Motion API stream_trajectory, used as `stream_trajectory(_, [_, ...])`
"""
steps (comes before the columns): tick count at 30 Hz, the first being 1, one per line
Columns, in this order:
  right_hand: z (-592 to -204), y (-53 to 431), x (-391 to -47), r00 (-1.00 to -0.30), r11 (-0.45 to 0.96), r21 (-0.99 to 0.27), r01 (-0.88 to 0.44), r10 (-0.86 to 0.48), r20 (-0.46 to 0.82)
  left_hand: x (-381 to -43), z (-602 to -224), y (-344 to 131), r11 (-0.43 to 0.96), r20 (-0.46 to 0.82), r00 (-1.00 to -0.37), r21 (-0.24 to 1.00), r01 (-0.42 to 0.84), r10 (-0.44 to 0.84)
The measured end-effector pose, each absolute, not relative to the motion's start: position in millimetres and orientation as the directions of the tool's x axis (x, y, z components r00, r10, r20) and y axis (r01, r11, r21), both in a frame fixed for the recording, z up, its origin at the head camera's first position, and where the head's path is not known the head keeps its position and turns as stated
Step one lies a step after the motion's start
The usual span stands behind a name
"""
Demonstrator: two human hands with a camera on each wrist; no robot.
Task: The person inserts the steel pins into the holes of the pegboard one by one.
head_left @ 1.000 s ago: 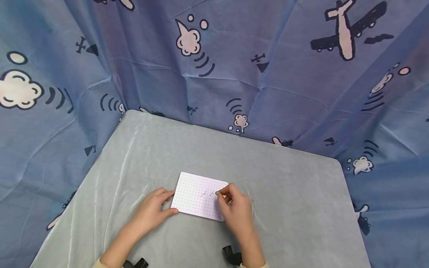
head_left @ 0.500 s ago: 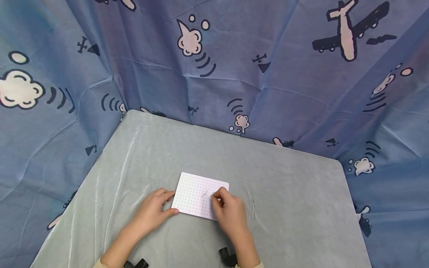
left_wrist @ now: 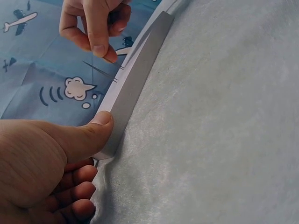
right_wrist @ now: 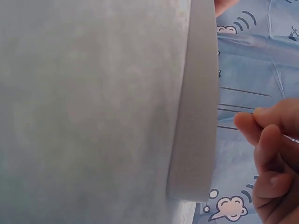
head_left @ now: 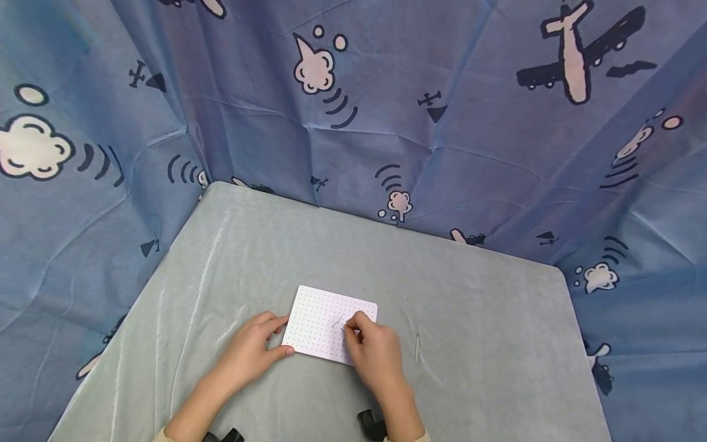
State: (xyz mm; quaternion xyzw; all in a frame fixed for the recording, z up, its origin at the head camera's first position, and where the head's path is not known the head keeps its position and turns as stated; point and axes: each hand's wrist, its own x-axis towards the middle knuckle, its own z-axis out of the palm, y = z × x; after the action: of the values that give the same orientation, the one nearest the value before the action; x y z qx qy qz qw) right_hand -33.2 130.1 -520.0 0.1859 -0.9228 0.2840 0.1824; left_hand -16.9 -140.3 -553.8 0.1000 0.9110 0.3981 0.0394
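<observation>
A white board point(head_left: 315, 313) with a grid of small dots lies on the table. Thin dark needles point(right_wrist: 245, 91) stand up from its face; one free-standing needle point(left_wrist: 99, 70) shows in the left wrist view. My left hand point(head_left: 251, 347) holds the board's left end, the thumb pressing its near corner and the index finger at its left edge. Above the board's right half, my right hand point(head_left: 375, 350) pinches a thin needle point(right_wrist: 240, 108) between thumb and index finger. That needle's upper part is hidden by the fingertips, and the right hand covers the board's near right corner.
A thin pale stick point(head_left: 417, 348) lies on the grey cloth-covered table point(head_left: 475, 319), right of my right hand. Blue printed curtains point(head_left: 353, 110) hang behind the table and along both sides. Black wrist mounts point(head_left: 372, 425) sit at both wrists.
My right hand has moved left and slightly nearer over the board, uncovering the pale stick on the table. The left hand and the board stay in place.
</observation>
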Motion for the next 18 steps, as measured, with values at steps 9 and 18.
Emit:
stream_trajectory(9, [-521.7, 127.3, -34.5, -0.869, 0.787, -0.433, -0.439, -0.25, 0.427, -18.4, -551.8, -140.5, 0.666, 0.013, -0.977, 0.73, 0.155, 0.213])
stream_trajectory(18, [-523.9, 128.3, -36.1, -0.901, 0.791, -0.474, -0.387, -0.215, 0.377, -18.1, -552.8, -139.7, 0.659, -0.003, -0.976, 0.738, 0.144, 0.217])
